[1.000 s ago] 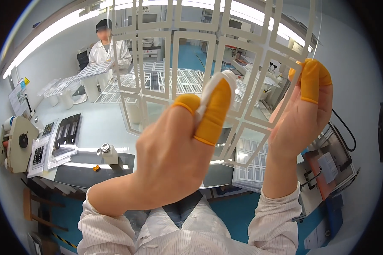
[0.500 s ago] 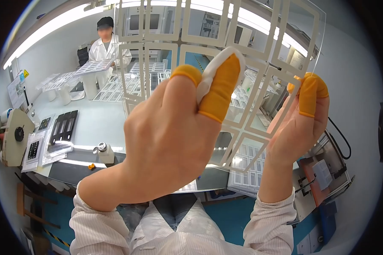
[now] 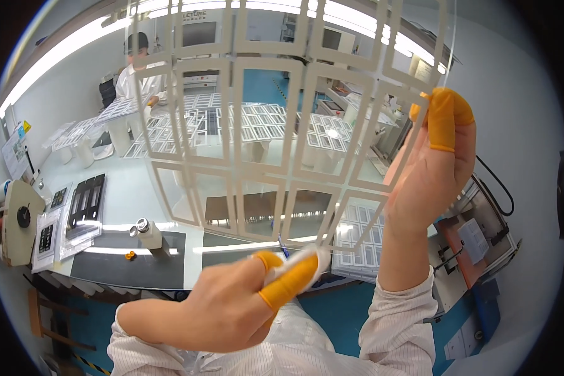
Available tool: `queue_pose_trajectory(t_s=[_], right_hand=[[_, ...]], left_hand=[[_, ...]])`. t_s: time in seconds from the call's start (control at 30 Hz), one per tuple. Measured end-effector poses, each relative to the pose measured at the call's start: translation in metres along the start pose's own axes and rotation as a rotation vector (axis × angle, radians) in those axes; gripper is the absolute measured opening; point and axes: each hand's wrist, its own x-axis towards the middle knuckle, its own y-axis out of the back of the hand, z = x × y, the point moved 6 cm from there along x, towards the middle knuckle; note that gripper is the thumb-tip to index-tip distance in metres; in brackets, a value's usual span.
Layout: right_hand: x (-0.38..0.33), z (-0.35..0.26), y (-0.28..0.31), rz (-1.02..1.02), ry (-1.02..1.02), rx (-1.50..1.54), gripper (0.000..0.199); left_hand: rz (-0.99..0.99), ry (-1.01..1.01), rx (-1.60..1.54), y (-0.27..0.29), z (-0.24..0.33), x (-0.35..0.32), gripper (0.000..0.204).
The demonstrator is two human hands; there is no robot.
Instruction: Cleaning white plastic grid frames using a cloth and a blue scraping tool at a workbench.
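A large clear sheet (image 3: 263,64) printed with rows of pale rectangular frames stands raised and tilted in front of me. My right hand (image 3: 429,172) grips its right edge between thumb and fingers, which wear orange finger cots. Below the sheet's lower edge is my left hand (image 3: 222,307), also in orange finger cots. Its fingers are closed on a white wiping cloth (image 3: 316,260) folded over the fingertip. The cloth is slightly blurred, and whether it touches the sheet's lower edge I cannot tell.
A pump bottle (image 3: 149,237) and a small orange item (image 3: 130,255) sit on the table's dark mat. Black panels (image 3: 84,203) lie farther left. Framed sheets (image 3: 360,235) are stacked at right. Across the table, a person in white (image 3: 130,81) works beside more sheets.
My left hand, with the white cloth, has dropped from the middle of the sheet to below its lower edge. The sheet and my right hand have shifted slightly left.
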Motion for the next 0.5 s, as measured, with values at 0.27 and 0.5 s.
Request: queue_pose_trajectory(t_s=[0.27, 0.5], right_hand=[[0.002, -0.002, -0.014, -0.069, -0.049, 0.081, 0.017], [-0.009, -0.003, -0.027, -0.043, -0.215, 0.176, 0.02]], left_hand=[[-0.455, 0.417, -0.95, -0.108, -0.052, -0.032, 0.022], [0.207, 0.542, -1.636, -0.081, -0.099, 0.037, 0.03]])
